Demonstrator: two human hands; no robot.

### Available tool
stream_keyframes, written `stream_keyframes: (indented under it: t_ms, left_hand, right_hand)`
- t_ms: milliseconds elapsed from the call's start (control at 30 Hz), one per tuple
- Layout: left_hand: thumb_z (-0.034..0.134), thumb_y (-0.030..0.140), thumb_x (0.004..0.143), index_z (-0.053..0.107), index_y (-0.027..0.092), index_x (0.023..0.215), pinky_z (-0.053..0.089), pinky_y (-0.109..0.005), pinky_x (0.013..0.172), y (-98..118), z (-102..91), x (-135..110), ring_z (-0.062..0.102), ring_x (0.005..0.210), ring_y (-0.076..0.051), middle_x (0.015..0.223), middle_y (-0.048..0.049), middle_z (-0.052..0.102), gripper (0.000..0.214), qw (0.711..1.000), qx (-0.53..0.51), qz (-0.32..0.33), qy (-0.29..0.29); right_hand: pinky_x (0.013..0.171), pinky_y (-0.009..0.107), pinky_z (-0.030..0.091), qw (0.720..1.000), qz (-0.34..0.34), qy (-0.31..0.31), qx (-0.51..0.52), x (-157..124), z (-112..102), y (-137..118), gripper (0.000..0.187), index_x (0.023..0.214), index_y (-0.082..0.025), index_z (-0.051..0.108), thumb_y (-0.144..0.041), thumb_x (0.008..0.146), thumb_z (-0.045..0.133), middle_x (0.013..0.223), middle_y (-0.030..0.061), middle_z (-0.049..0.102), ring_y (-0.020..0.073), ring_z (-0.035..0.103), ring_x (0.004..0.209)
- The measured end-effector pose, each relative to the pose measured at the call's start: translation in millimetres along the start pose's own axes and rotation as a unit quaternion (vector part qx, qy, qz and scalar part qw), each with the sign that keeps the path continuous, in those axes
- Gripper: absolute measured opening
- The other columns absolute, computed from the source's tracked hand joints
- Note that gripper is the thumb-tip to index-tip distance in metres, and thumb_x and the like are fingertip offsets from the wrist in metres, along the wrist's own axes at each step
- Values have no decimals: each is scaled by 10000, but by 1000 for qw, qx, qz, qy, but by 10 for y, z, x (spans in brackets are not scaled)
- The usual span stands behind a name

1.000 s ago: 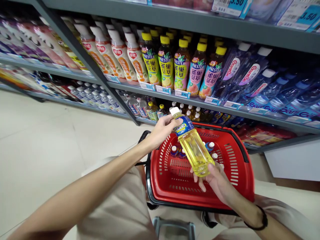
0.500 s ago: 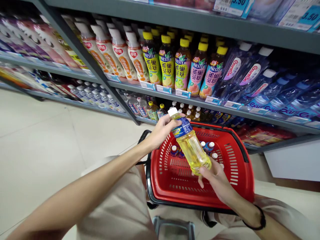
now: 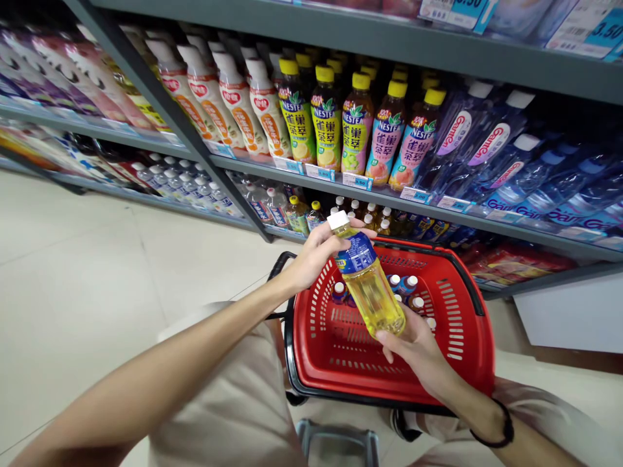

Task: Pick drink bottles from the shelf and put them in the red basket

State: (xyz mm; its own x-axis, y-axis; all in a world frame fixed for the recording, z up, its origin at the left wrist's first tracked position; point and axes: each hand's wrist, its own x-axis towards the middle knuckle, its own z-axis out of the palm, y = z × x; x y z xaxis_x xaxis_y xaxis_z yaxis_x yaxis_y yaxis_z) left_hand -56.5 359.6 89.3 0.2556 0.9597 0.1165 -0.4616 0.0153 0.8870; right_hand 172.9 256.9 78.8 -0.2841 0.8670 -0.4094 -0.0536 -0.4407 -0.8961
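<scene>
A clear plastic drink bottle [image 3: 374, 288] of yellow liquid, with a white cap and a blue label, is held tilted over a red shopping basket [image 3: 462, 383]. My left hand [image 3: 318, 254] grips it near the neck, thumb on the label and fingers behind. Cupped round its base is my right hand [image 3: 413, 344], the thumb along the lower side. Several small bottles [image 3: 407, 285] with white caps stand inside the basket, partly hidden behind the held bottle.
Ahead runs a grey shelf rack [image 3: 311, 178] with iced tea bottles [image 3: 327, 123], white-and-orange bottles [image 3: 263, 113] and water bottles [image 3: 487, 139]. More bottles line the lower shelf. A grey stool [image 3: 335, 441] is below, between my legs. Pale floor tiles [image 3: 87, 279] extend leftward.
The bottle has turned about its length, so the small-print side of the label shows. Its base has shifted slightly left, with my right hand following. My left hand stays near the neck.
</scene>
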Motion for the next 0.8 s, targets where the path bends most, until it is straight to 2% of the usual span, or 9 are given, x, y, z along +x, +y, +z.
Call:
stream_keyframes:
  t_ms: [133,300,367,433,567,800]
  left_hand:
    - [715,286,813,666,152,1169,551,-462,969,19,34,-19,741,1095,-313,1229,-144,774,384,1000,5,1,-6]
    - [711,267,811,661,150,1158,556,-464,960,32,66,-19,748,1081,-311,1221,-150,775,370,1000,3,1,-15]
    - [713,272,814,662,147,1153,556,-465,963,32,67,-18,747,1080,-310,1213,-152,777,365,1000,5,1,-17]
    - [715,279,816,663,149,1149,555,-468,966,28,61,-17,749,1071,-310,1200,-152,780,361,1000,5,3,-18]
    - [714,272,834,664,154,1163,544,-476,996,23,44,-22,750,1053,-298,1199,-147,780,353,1000,9,12,-18]
    - [713,266,847,666,165,1170,538,-479,1017,52,31,-41,734,1103,-303,1227,-142,771,342,1000,3,21,-11]
  right_hand:
    - [464,207,428,1000,21,16,-14,-1,6,13,574,1132,-194,629,-416,703,938,768,-28,655,74,485,534]
    - [494,223,460,999,15,24,-30,0,7,49,549,1132,-187,635,-370,708,931,752,-25,672,98,535,559]
    - [565,252,526,999,1,39,-29,3,7,83,558,1158,-195,640,-345,706,930,831,-1,716,131,615,635]
    - [713,307,598,998,-14,59,-31,10,-2,120,606,1218,-212,635,-326,702,932,976,32,761,189,707,801]
    - [993,400,583,990,-67,98,-81,40,-67,155,665,1275,-223,642,-329,693,945,1233,81,750,268,715,1120]
    - [1096,461,541,971,-129,115,-168,79,-231,197,723,1351,-230,625,-337,714,949,1347,99,704,293,692,1198]
